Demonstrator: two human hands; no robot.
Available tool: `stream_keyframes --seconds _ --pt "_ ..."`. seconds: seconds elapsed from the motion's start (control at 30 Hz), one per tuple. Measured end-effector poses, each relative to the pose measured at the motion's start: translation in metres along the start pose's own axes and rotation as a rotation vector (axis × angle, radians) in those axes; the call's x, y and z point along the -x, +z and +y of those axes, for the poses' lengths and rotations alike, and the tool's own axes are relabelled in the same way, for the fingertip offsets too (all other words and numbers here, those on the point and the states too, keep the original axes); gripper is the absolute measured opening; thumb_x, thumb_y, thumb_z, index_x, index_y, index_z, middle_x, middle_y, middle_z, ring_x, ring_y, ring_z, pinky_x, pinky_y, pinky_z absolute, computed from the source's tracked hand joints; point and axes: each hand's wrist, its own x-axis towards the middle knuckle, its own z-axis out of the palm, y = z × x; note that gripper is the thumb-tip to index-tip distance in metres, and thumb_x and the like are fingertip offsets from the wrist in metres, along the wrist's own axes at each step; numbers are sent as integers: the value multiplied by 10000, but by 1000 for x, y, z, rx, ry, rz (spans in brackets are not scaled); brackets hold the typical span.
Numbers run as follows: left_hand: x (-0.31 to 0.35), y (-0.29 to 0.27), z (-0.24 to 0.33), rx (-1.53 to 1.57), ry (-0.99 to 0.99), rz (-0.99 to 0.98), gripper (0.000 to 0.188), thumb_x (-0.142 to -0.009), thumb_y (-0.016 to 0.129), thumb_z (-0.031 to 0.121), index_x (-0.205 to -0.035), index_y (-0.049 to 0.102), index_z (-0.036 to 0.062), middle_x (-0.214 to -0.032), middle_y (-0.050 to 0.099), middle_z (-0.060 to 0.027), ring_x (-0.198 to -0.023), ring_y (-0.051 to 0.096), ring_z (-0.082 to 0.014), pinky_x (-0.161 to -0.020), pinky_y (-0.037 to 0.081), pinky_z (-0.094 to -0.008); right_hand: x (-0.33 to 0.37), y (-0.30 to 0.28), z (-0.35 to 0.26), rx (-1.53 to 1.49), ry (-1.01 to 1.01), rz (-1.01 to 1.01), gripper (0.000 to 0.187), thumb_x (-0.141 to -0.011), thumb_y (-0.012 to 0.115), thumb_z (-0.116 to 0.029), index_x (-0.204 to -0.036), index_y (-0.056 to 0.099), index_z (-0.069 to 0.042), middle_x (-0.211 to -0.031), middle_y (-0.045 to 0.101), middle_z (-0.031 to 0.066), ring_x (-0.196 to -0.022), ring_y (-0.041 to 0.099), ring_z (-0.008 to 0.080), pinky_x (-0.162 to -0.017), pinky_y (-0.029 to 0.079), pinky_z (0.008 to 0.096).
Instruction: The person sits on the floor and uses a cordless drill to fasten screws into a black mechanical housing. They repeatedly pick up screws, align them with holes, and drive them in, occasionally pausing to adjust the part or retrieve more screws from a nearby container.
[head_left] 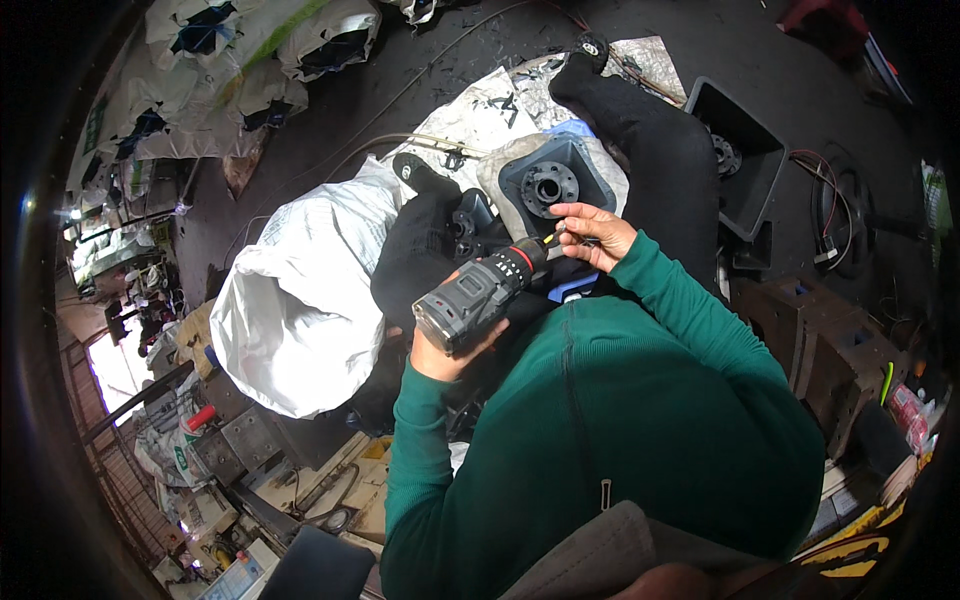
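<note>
1 cordless drill [470,300], left of the right hand [595,238], gripped by the left hand [445,358]; right-hand fingers bent at its tip, grip unclear; 1 dark tub [590,170], far; 1 white sack [300,345], left.

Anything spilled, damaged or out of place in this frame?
Mildly, yes: dark scraps lie scattered on the smudged white sheet near the person's feet, which looks untidy. No damage stands out; the drill is gripped in the left hand, with the right hand at its tip.
</note>
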Motion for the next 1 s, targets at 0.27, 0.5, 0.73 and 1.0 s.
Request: stream_keyframes --seconds 0.27,0.5,0.73,1.0 --pt "-10 -8 -2 -285 217 -59 565 -737 743 99 -1257 527 46 -1254 565 -109 -1082 596 -211 -919 475 -306 -1 3 -21 330 189 -27 348 -886 645 -154 -1189 553 -9 -921 628 28 -802 639 84 -714 578 226" --pt "-35 -3 -17 -117 71 -22 498 -703 744 103 -1173 587 57 -1117 633 -112 -1002 628 -243 -857 497 -345 -10 -21 2 82 52 387 321 -953 545 -210 -1213 556 -23 -730 521 -39 -548 445 24 -426 384 172" --pt "-72 4 -48 -152 -125 28 634 -736 764 232 -1292 500 80 -1107 649 -113 -1001 641 -247 -854 502 -331 -58 -62 16 296 -299 736 298 -853 693 -267 -1043 633 -45 -649 534 -62 -415 290 18 -380 224 202" --pt "-102 14 -56 -167 -191 -47 527 -689 793 133 -1175 600 65 -1122 647 -121 -1052 619 -252 -906 479 -346 -96 -77 6 513 -252 658 246 -807 743 -296 -874 642 -82 -636 532 -54 -453 341 28 -392 228 221"
